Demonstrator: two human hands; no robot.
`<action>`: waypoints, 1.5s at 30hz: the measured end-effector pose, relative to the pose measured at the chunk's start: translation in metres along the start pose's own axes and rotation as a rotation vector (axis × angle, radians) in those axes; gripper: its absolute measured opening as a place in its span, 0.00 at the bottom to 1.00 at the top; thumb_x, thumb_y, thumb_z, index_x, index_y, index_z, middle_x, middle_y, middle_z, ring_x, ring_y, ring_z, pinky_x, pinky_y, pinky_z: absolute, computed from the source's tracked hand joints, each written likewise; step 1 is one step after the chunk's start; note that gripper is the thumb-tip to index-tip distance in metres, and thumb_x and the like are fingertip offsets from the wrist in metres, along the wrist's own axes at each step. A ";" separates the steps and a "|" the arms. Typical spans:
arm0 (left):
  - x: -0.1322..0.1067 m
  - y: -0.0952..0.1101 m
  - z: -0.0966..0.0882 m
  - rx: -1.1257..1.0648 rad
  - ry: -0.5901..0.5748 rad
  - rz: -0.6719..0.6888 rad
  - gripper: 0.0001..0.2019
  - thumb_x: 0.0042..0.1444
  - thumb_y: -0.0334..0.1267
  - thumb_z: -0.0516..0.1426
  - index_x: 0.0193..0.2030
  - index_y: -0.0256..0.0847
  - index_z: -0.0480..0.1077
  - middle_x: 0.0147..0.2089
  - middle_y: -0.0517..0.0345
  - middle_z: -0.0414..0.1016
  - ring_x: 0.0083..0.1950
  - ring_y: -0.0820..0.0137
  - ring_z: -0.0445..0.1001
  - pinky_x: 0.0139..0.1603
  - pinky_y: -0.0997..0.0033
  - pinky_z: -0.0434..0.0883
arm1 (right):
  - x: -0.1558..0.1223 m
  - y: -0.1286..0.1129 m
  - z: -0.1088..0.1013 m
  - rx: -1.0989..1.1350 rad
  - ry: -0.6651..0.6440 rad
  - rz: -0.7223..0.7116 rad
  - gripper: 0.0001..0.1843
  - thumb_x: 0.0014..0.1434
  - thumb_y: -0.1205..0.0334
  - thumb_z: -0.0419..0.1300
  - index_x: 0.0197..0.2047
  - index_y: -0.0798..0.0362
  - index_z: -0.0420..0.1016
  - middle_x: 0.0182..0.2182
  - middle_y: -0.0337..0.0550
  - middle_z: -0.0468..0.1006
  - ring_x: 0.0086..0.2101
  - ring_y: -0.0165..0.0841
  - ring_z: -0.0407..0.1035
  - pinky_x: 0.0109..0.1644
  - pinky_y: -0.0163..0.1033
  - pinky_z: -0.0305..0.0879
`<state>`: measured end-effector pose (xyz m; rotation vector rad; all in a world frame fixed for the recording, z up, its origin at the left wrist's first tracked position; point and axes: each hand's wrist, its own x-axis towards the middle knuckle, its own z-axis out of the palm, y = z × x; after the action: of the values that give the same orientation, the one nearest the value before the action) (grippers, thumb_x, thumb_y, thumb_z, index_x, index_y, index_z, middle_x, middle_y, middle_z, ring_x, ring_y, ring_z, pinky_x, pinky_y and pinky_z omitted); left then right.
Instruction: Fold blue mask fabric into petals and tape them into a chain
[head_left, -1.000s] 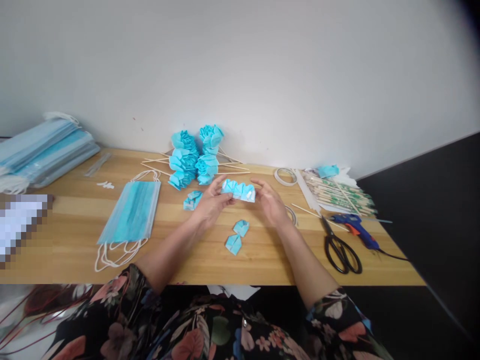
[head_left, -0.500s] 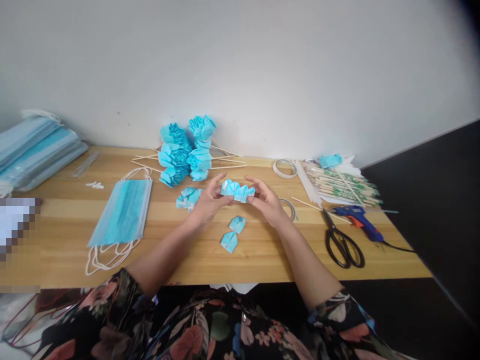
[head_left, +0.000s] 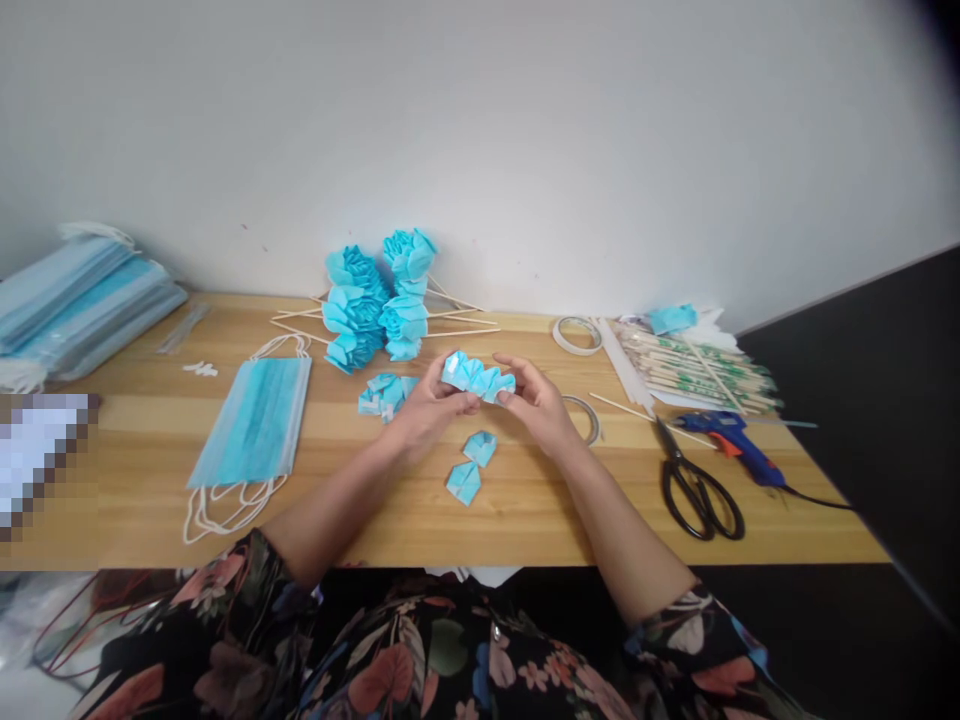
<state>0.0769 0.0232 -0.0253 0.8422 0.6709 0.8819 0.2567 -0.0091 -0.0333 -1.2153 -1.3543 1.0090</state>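
Between my two hands, a little above the table, is a strip of folded blue petals (head_left: pixel 480 378) joined in a row, with a whitish patch at its left end. My left hand (head_left: pixel 431 408) is closed on the strip's left part, thumb in front. The right end is pinched by my right hand (head_left: pixel 534 400), its index finger raised behind. Below them on the wood lie two folded blue petals (head_left: pixel 470 468), touching each other. More folded blue pieces (head_left: pixel 385 396) rest beside my left hand, partly covered by it.
Blue flowers on sticks (head_left: pixel 356 308) lie by the wall. Masks (head_left: pixel 255 420) and a mask stack (head_left: pixel 82 305) are on the left. Right of my hands are tape rolls (head_left: pixel 577 336), wooden sticks (head_left: pixel 690 370), black-handled scissors (head_left: pixel 697 495) and a blue glue gun (head_left: pixel 739 445) with a cord.
The strip has tilted, its left end now higher than its right, and my left fingers have moved along it. The whole view has shifted slightly.
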 end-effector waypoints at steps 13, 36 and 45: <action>0.006 -0.012 -0.006 0.283 -0.035 0.162 0.45 0.43 0.32 0.68 0.69 0.44 0.57 0.39 0.58 0.76 0.37 0.70 0.76 0.40 0.70 0.74 | -0.003 -0.002 -0.001 0.119 -0.095 0.056 0.28 0.57 0.49 0.64 0.59 0.48 0.69 0.41 0.43 0.77 0.39 0.35 0.72 0.42 0.39 0.68; 0.005 -0.004 -0.007 0.312 -0.030 0.203 0.34 0.50 0.35 0.64 0.64 0.39 0.60 0.31 0.63 0.73 0.34 0.71 0.73 0.40 0.69 0.70 | -0.002 0.005 -0.002 0.149 -0.065 0.011 0.27 0.55 0.55 0.66 0.57 0.49 0.70 0.35 0.39 0.76 0.33 0.32 0.70 0.36 0.36 0.66; 0.006 -0.009 -0.009 0.370 -0.018 0.241 0.33 0.51 0.33 0.62 0.64 0.39 0.60 0.31 0.63 0.73 0.33 0.73 0.73 0.38 0.71 0.69 | -0.005 -0.006 -0.004 0.093 -0.007 0.048 0.22 0.58 0.53 0.62 0.55 0.48 0.75 0.36 0.41 0.78 0.34 0.33 0.70 0.38 0.38 0.66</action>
<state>0.0764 0.0282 -0.0383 1.2808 0.7387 0.9795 0.2597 -0.0148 -0.0277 -1.1804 -1.2751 1.0990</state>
